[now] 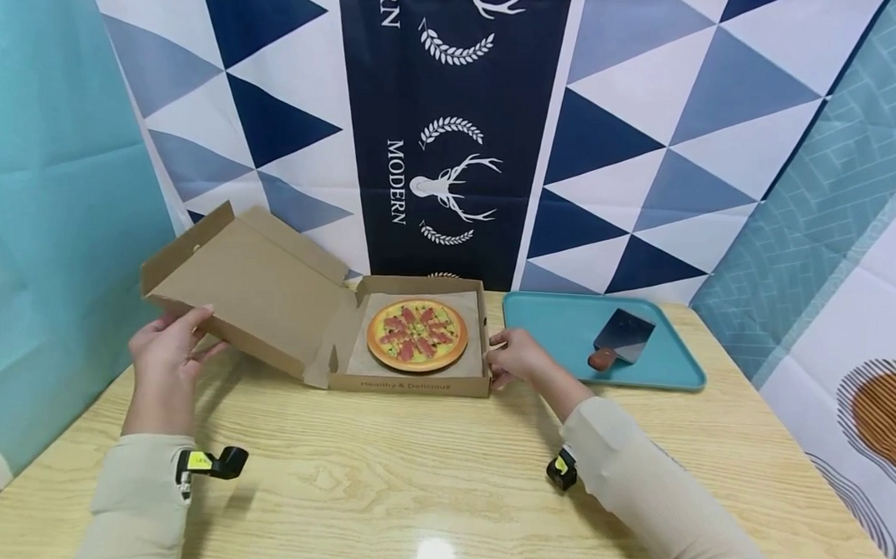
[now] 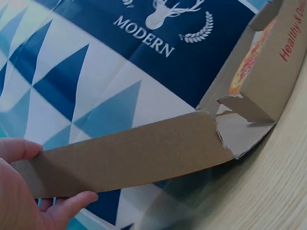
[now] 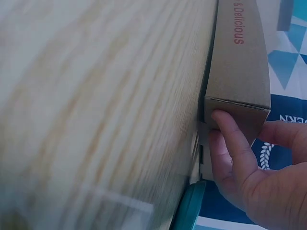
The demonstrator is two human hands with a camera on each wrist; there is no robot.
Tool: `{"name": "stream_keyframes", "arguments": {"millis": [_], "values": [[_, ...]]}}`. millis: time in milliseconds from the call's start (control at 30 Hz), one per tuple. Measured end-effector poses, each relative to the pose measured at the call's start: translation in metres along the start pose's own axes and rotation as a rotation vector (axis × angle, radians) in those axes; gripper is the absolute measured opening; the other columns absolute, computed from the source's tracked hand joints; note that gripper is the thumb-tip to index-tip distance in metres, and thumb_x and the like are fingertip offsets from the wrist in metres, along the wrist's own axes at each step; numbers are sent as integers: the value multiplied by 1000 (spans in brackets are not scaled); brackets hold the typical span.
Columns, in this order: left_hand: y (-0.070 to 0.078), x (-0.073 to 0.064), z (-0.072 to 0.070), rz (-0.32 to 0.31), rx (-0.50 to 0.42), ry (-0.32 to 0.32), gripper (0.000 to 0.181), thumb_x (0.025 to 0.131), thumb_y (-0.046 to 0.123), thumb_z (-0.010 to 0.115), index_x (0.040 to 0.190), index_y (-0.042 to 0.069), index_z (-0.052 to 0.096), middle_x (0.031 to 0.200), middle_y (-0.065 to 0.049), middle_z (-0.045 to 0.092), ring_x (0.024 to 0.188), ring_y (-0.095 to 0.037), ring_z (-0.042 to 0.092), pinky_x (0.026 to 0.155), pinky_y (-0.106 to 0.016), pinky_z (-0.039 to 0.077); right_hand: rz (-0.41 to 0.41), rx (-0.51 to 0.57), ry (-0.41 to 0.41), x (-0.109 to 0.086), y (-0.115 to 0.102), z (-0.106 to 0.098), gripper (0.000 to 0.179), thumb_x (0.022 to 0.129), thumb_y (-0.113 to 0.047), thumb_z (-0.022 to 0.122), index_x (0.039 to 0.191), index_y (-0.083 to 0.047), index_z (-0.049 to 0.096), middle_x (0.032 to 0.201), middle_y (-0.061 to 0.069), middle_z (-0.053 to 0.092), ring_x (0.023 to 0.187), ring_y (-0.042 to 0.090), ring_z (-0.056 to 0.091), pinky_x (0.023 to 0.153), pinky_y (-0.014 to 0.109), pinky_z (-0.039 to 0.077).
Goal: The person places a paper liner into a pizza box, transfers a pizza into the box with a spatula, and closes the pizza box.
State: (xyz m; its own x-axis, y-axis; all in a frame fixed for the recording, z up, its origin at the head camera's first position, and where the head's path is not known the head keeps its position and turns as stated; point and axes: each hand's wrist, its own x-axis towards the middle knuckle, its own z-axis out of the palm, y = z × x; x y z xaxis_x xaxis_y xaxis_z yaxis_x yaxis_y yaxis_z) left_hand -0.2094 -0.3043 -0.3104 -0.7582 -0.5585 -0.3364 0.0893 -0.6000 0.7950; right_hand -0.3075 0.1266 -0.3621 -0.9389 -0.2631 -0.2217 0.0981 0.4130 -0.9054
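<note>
A cardboard pizza box (image 1: 409, 385) lies on the table with its lid (image 1: 267, 284) raised and tilted to the left. Inside its base, a pizza (image 1: 417, 335) with red toppings rests on pale paper (image 1: 362, 355). My left hand (image 1: 167, 346) grips the lid's near side flap (image 2: 139, 153), thumb and fingers on opposite edges. At the box's right side wall (image 3: 240, 120), my right hand (image 3: 259, 177) has its fingers against the outer face and its thumb at the top edge. The thumb tip is hidden behind that wall.
A teal tray (image 1: 544, 325) stands right of the box, close to my right hand. On it lies a pizza server (image 1: 623, 335) with a wooden handle. Patterned cloth (image 1: 449, 79) hangs behind the wooden table (image 1: 379, 477).
</note>
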Motion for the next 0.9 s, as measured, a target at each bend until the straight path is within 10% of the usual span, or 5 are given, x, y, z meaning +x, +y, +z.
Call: {"name": "stream_keyframes", "arguments": {"millis": [300, 900], "values": [[-4, -16, 11, 199, 100, -13, 62, 71, -1, 85, 116, 16, 46, 113, 1, 44, 97, -12, 52, 53, -29, 57, 5, 25, -28, -5, 2, 1, 47, 95, 3, 50, 135, 20, 33, 109, 28, 50, 70, 18, 55, 67, 36, 59], [-6, -31, 28, 395, 244, -51, 53, 74, -3, 81, 108, 17, 46, 107, -1, 45, 87, -12, 56, 54, -25, 56, 46, 83, -21, -18, 4, 11, 43, 95, 2, 53, 131, 17, 38, 96, 20, 52, 68, 17, 54, 66, 35, 59]]}}
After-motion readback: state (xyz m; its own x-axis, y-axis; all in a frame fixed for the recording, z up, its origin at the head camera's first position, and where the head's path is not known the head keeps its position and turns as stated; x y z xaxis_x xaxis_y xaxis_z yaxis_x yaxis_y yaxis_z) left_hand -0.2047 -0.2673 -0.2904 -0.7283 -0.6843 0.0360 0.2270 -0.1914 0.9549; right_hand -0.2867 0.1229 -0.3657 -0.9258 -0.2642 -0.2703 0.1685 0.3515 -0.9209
